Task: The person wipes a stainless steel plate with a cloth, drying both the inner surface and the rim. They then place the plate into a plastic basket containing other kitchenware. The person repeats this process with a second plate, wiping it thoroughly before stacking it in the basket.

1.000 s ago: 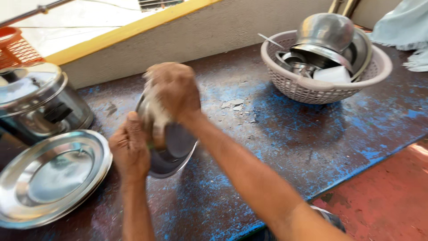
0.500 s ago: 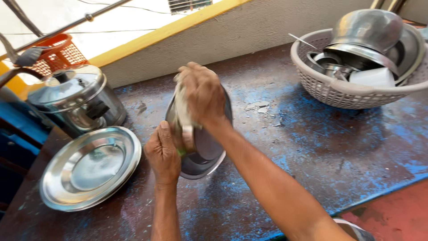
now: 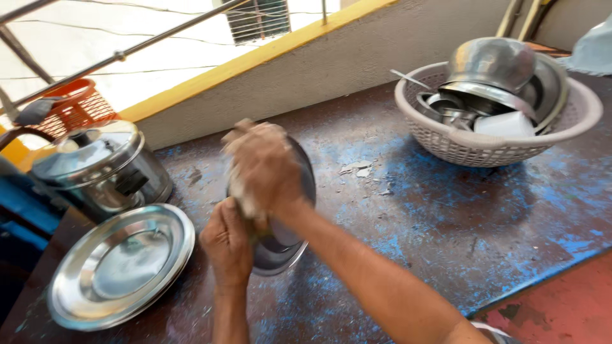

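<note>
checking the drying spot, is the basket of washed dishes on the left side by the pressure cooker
No, the basket of steel vessels stands at the far right of the counter, while the pressure cooker stands at the left beside the steel plate.

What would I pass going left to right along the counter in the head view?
Orange basket → lidded steel pot → steel plate → left hand → right hand on the steel dish → beige basket of steel vessels.
</note>
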